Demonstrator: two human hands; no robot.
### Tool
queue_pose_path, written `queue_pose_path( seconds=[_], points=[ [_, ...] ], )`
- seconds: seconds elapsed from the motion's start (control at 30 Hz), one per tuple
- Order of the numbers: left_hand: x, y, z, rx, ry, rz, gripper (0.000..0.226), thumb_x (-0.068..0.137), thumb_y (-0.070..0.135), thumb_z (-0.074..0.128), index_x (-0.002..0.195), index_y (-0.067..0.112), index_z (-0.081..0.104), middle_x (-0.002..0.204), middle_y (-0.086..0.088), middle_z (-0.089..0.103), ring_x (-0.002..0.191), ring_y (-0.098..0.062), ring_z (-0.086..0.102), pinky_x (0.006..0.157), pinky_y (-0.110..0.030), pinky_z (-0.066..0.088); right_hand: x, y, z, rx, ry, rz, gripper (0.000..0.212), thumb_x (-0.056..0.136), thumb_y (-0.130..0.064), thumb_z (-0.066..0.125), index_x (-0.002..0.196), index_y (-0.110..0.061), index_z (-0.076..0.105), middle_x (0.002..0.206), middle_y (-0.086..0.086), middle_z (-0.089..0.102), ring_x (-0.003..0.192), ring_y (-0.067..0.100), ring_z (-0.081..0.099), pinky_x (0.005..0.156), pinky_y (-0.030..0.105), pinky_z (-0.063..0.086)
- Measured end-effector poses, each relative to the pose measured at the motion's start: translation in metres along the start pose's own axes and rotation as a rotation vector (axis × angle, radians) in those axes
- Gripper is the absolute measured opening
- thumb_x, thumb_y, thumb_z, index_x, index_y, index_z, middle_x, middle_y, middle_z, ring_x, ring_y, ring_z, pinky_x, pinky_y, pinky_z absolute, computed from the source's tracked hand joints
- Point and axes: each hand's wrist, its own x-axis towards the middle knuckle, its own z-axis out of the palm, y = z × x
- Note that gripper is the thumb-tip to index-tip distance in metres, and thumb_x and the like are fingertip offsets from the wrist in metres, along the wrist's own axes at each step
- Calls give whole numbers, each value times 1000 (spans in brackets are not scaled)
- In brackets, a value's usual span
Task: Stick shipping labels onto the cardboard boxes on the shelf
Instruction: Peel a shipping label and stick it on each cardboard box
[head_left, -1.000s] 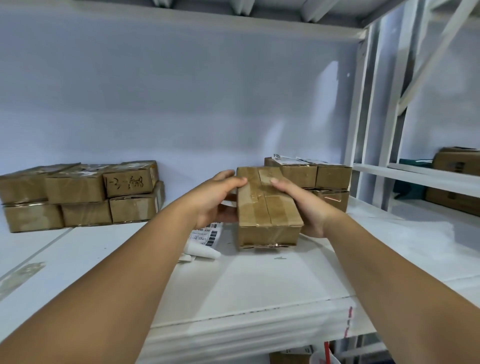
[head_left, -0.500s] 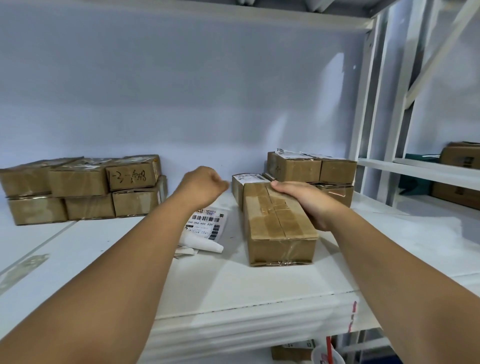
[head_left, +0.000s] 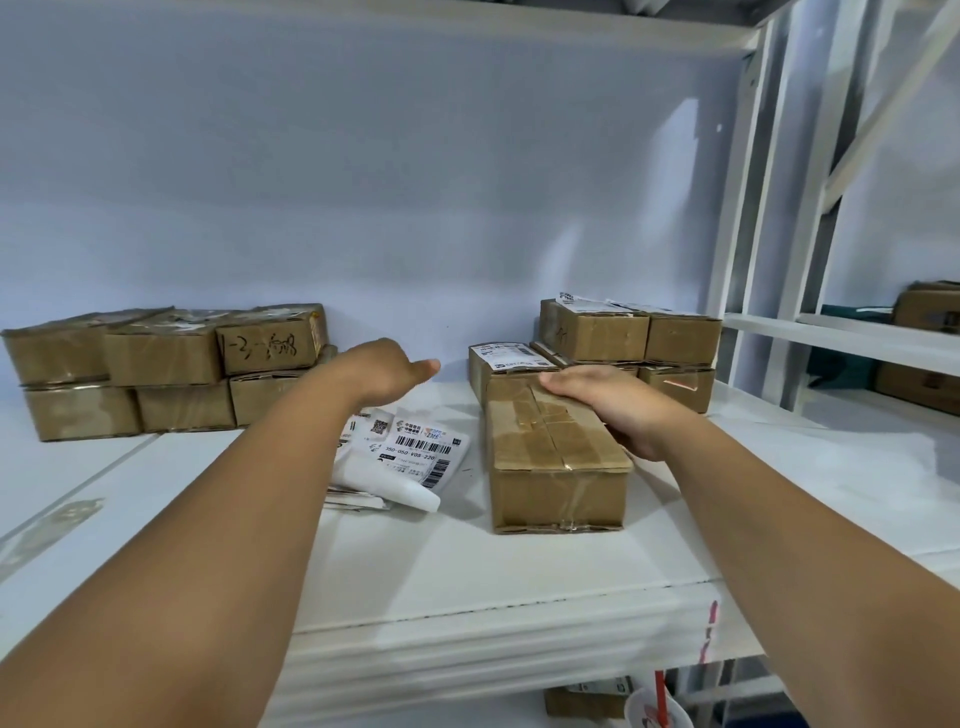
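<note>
Cardboard box (head_left: 556, 457) flat on shelf (head_left: 467, 571), unlabelled | right hand (head_left: 618, 410) grips its far side | left hand (head_left: 387, 371) loosely curled, empty, above labels (head_left: 410, 457) | risk: grabs several labels, sticks crooked

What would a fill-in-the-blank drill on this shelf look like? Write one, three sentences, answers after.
1. The right hand rests on the long brown taped cardboard box, whose top bears ____ label.
2. The loose white barcode labels lie to the ____ of that box.
3. The left hand hovers above the labels, holding ____.

Missing words: no; left; nothing
</note>
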Motion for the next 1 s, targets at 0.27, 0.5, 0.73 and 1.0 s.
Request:
queue_pose_path(
  seconds=[0.27,0.5,0.73,1.0],
  points=[
    [-11,6,-1,304,-178,98,37,79,35,73,100,22,45,100,-8,49,82,-23,48,59,-23,34,5,1,1,28,-35,-21,9,82,-27,71,88,-21,68,85,1,70,83,18,64,91,35,49],
    [-13,6,5,393,-233,-20,58,78,43,72,117,5,52,102,-7,59,88,-23,54,53,-20,40,5,0,2,21,-38,-19,8,84,-25,69,89,-20,68,83,0,69,80,16,63,86,32,48],
    [-14,5,5,307,-281,41,63,78,38,74,126,11,44,92,-7,62,76,-20,55,65,-25,40,4,0,2,37,-45,-2,8,84,-26,69,90,-21,68,85,2,69,83,19,63,89,34,48],
    [-6,-1,9,265,-193,160,16,82,18,71,89,10,59,63,-1,57,53,-12,47,35,-11,31,3,0,2,53,-45,-1,5,84,-26,70,86,-22,69,85,1,71,82,18,65,90,34,50]
  ],
)
